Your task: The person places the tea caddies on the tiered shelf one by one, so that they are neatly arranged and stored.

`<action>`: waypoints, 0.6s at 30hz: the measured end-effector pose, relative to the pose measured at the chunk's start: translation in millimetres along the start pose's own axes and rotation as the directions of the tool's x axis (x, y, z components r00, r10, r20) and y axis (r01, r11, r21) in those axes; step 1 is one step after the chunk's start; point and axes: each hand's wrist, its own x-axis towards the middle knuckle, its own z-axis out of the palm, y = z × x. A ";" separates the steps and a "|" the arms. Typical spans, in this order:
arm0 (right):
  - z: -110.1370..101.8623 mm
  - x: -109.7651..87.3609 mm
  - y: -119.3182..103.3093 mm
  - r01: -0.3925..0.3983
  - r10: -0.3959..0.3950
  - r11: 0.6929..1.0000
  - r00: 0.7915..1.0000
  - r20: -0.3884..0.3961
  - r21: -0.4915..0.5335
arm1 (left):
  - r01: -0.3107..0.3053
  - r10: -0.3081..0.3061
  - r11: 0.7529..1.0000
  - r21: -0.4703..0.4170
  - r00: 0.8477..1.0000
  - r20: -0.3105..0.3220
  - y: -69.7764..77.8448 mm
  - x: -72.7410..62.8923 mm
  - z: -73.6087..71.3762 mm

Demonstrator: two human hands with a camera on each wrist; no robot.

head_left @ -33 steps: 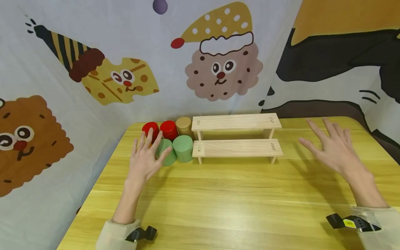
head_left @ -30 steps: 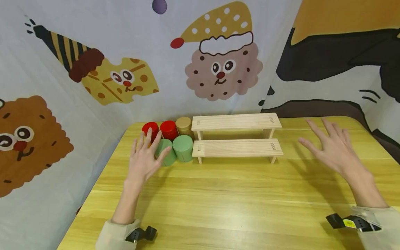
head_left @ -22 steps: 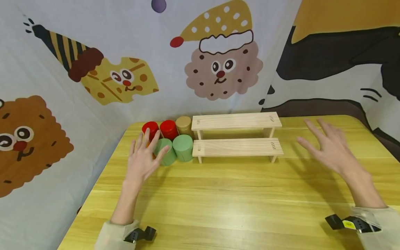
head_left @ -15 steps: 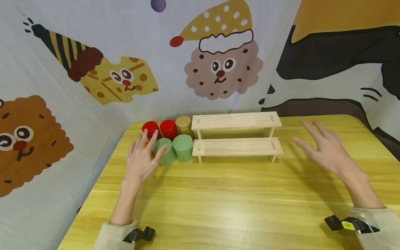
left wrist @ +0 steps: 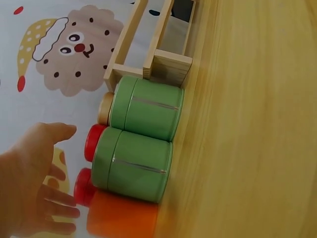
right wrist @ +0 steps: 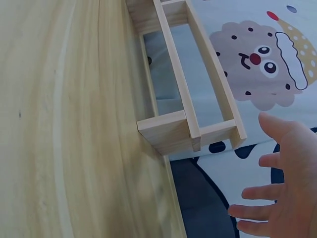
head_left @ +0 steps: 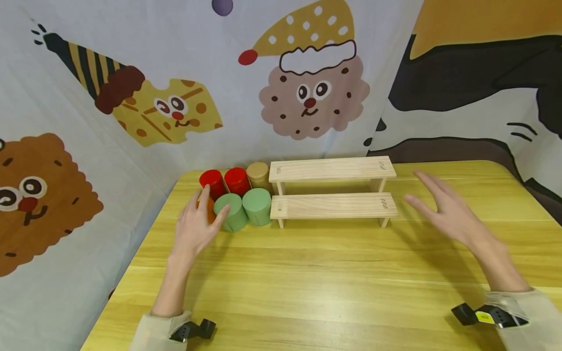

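My left hand [head_left: 194,228] hovers at the left of a cluster of round lidded tins, fingers spread and holding nothing. Its fingers overlap an orange tin [left wrist: 124,215] in the head view, hiding much of it. Two green tins [head_left: 230,213] stand in the front row, with two red tins [head_left: 237,181] and a tan tin [head_left: 259,175] behind. Over at the right, my right hand [head_left: 454,214] hangs in the air with fingers extended, nothing in it. It is nearest the right end of a two-step wooden rack [head_left: 333,206], whose right side shows in the right wrist view.
The wooden table [head_left: 298,282] carries tins and rack along its back edge. A white cloth with cartoon prints [head_left: 237,122] hangs right behind them and down the left side. Each wrist wears a black strap with a small camera [head_left: 193,331].
My right hand has drifted left toward the rack. The left hand has shifted slightly left and down, uncovering more of the front-left green tin. Tins and rack stay put.
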 end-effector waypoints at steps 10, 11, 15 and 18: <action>10.2 2.2 -0.4 0.006 -0.007 0.999 1.000 0.015 0.049 | 0.088 -0.083 0.994 -0.061 0.994 0.076 -11.3 -3.2 1.2; 11.1 2.7 -0.3 0.006 -0.007 0.998 1.000 0.019 0.058 | 0.098 -0.092 0.993 -0.063 0.992 0.083 -12.4 -3.4 1.3; 14.5 5.4 -1.0 0.020 -0.022 0.996 0.999 0.026 0.087 | 0.127 -0.120 0.989 -0.071 0.987 0.104 -15.9 -3.6 1.0; 17.0 8.2 -2.8 0.044 -0.047 0.993 0.998 0.029 0.111 | 0.146 -0.137 0.986 -0.083 0.984 0.113 -18.5 -3.3 1.5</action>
